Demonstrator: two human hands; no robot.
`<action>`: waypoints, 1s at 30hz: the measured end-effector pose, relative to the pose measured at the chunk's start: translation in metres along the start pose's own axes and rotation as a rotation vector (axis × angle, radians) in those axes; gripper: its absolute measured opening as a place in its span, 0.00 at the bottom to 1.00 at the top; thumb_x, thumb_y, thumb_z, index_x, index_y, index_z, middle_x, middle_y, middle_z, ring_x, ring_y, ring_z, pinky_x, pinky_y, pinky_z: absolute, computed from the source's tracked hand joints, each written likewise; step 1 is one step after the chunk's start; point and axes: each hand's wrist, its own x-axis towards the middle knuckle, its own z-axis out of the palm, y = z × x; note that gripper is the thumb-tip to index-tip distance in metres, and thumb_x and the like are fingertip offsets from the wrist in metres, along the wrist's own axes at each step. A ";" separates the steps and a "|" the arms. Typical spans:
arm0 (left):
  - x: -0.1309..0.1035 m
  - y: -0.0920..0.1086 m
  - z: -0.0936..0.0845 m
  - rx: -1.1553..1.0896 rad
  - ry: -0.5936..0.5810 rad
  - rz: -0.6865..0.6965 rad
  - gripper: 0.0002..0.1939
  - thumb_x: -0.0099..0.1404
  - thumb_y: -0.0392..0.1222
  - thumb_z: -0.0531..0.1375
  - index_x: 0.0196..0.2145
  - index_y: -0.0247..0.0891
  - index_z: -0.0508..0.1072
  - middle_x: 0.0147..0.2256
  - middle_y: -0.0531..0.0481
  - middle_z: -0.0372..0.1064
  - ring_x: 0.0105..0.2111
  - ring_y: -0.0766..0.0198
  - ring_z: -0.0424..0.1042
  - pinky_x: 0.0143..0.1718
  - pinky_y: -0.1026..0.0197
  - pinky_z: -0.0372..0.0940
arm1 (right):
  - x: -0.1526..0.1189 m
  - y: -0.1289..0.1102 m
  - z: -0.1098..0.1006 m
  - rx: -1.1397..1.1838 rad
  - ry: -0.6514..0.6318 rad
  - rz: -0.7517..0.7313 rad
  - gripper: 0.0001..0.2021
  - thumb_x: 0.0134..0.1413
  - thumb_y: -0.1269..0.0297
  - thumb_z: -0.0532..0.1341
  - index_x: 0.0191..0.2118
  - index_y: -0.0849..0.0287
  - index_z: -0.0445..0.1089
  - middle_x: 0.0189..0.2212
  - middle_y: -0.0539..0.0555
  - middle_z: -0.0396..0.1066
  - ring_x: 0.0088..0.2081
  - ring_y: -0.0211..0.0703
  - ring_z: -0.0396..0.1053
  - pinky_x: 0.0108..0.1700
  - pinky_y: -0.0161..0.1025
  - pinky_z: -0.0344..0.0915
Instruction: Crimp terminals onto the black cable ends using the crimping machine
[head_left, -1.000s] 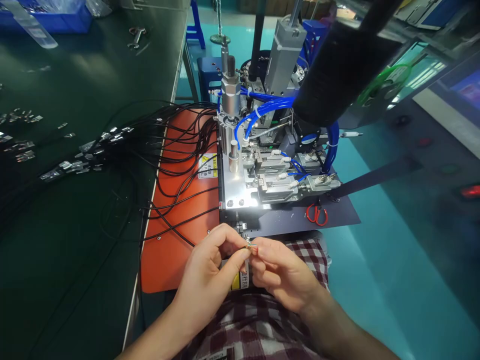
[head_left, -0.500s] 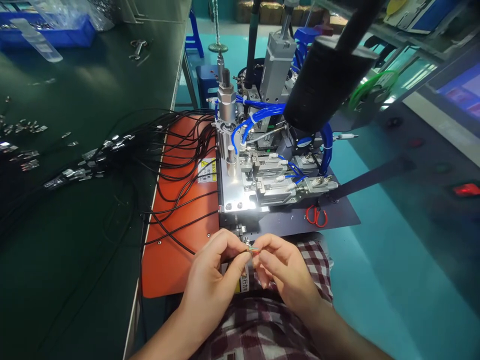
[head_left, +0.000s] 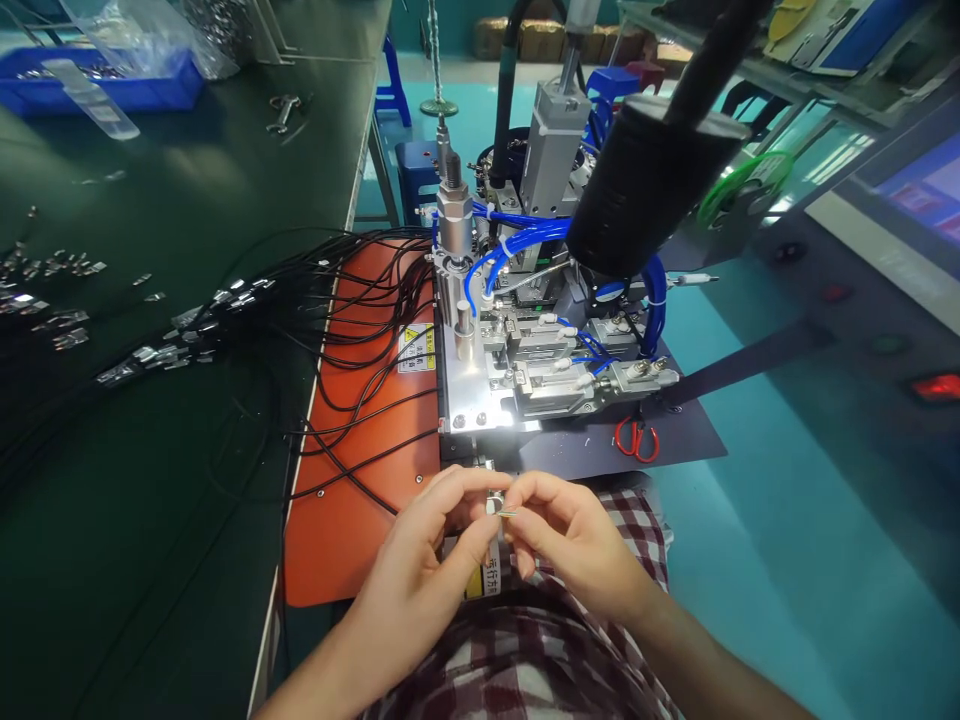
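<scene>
My left hand [head_left: 427, 560] and my right hand [head_left: 570, 545] meet just in front of the machine, fingertips pinched together on a small metal connector with fine wires [head_left: 501, 510]. A thin black cable [head_left: 360, 490] runs from the left hand back over the orange mat [head_left: 337, 540]. Both hands hover above my checked lap, below the machine's metal fixture [head_left: 525, 385].
A bundle of black cables with metal ends [head_left: 180, 335] lies across the dark green bench [head_left: 135, 520]. Red-handled scissors [head_left: 636, 438] rest on the machine's dark base plate. Blue air hoses [head_left: 517, 240] and a black lamp head [head_left: 652, 190] rise over the fixture. A blue bin [head_left: 112, 85] stands far left.
The hands stay pinched together on the small connector, with the fingers shifting slightly around it. The view has tilted a little, so everything sits somewhat lower in the picture.
</scene>
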 end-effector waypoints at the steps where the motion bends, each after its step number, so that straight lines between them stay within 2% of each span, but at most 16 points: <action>1: 0.002 0.004 -0.003 -0.018 -0.043 -0.023 0.08 0.67 0.41 0.55 0.44 0.43 0.71 0.35 0.50 0.69 0.32 0.64 0.69 0.33 0.64 0.66 | 0.000 0.000 -0.001 0.003 -0.011 0.002 0.11 0.57 0.57 0.63 0.32 0.59 0.66 0.20 0.44 0.64 0.20 0.31 0.63 0.25 0.30 0.62; 4: 0.009 0.014 -0.014 -0.126 -0.181 -0.094 0.10 0.67 0.38 0.54 0.44 0.42 0.73 0.31 0.51 0.71 0.29 0.64 0.70 0.31 0.64 0.67 | 0.000 -0.003 -0.002 -0.009 -0.034 0.010 0.11 0.57 0.58 0.63 0.32 0.60 0.66 0.22 0.44 0.65 0.20 0.30 0.63 0.25 0.30 0.61; 6: 0.016 0.019 -0.021 -0.179 -0.287 -0.133 0.12 0.67 0.36 0.53 0.44 0.42 0.73 0.31 0.51 0.72 0.31 0.64 0.72 0.34 0.63 0.68 | 0.000 -0.005 -0.004 -0.032 -0.056 0.019 0.10 0.57 0.58 0.63 0.32 0.60 0.66 0.23 0.45 0.66 0.21 0.30 0.63 0.26 0.30 0.61; 10: 0.029 0.021 -0.032 -0.202 -0.550 -0.178 0.12 0.68 0.37 0.53 0.46 0.38 0.73 0.37 0.47 0.74 0.38 0.61 0.73 0.42 0.59 0.67 | -0.002 -0.007 -0.007 -0.056 -0.131 0.034 0.11 0.58 0.59 0.62 0.29 0.59 0.63 0.24 0.47 0.66 0.22 0.31 0.63 0.27 0.31 0.63; 13: 0.035 0.019 -0.038 -0.253 -0.663 -0.225 0.09 0.68 0.37 0.54 0.44 0.36 0.71 0.39 0.45 0.73 0.37 0.61 0.72 0.41 0.59 0.67 | -0.001 -0.008 -0.009 -0.104 -0.147 0.006 0.10 0.60 0.61 0.60 0.29 0.59 0.64 0.24 0.47 0.65 0.23 0.32 0.64 0.27 0.31 0.63; 16: 0.036 0.017 -0.041 -0.308 -0.687 -0.288 0.05 0.68 0.37 0.55 0.41 0.36 0.69 0.38 0.47 0.72 0.35 0.62 0.74 0.39 0.59 0.67 | 0.000 -0.011 -0.010 -0.180 -0.148 -0.026 0.07 0.60 0.65 0.59 0.30 0.59 0.66 0.26 0.47 0.65 0.23 0.32 0.65 0.28 0.31 0.64; 19: 0.035 0.013 -0.040 -0.356 -0.674 -0.330 0.03 0.67 0.37 0.56 0.39 0.37 0.66 0.32 0.48 0.73 0.30 0.62 0.75 0.35 0.60 0.66 | 0.000 -0.016 -0.010 -0.270 -0.131 -0.052 0.06 0.59 0.67 0.59 0.30 0.59 0.67 0.24 0.47 0.66 0.23 0.33 0.65 0.27 0.31 0.63; 21: 0.033 0.010 -0.037 -0.388 -0.628 -0.351 0.04 0.65 0.36 0.58 0.37 0.37 0.64 0.28 0.50 0.73 0.27 0.63 0.74 0.32 0.62 0.65 | 0.000 -0.019 -0.009 -0.337 -0.096 -0.080 0.06 0.59 0.69 0.59 0.30 0.59 0.68 0.24 0.46 0.66 0.23 0.33 0.65 0.27 0.31 0.62; 24: 0.031 0.008 -0.030 -0.392 -0.509 -0.366 0.07 0.63 0.37 0.60 0.37 0.36 0.64 0.27 0.51 0.72 0.26 0.65 0.73 0.29 0.65 0.65 | -0.002 -0.020 -0.010 -0.453 -0.036 -0.131 0.06 0.60 0.70 0.58 0.30 0.58 0.68 0.24 0.46 0.66 0.24 0.34 0.65 0.27 0.31 0.61; 27: 0.029 0.010 -0.027 -0.285 -0.407 -0.390 0.08 0.63 0.39 0.60 0.39 0.35 0.67 0.25 0.52 0.71 0.26 0.66 0.72 0.29 0.67 0.64 | -0.004 -0.017 -0.011 -0.645 0.012 -0.254 0.06 0.61 0.71 0.57 0.31 0.58 0.68 0.26 0.48 0.67 0.27 0.35 0.65 0.30 0.33 0.61; 30: 0.024 0.016 -0.025 -0.145 -0.367 -0.425 0.06 0.64 0.40 0.58 0.37 0.34 0.69 0.22 0.54 0.69 0.22 0.70 0.67 0.22 0.71 0.57 | -0.007 -0.015 -0.011 -0.831 0.052 -0.436 0.05 0.61 0.72 0.56 0.33 0.59 0.67 0.28 0.50 0.67 0.30 0.37 0.64 0.33 0.36 0.59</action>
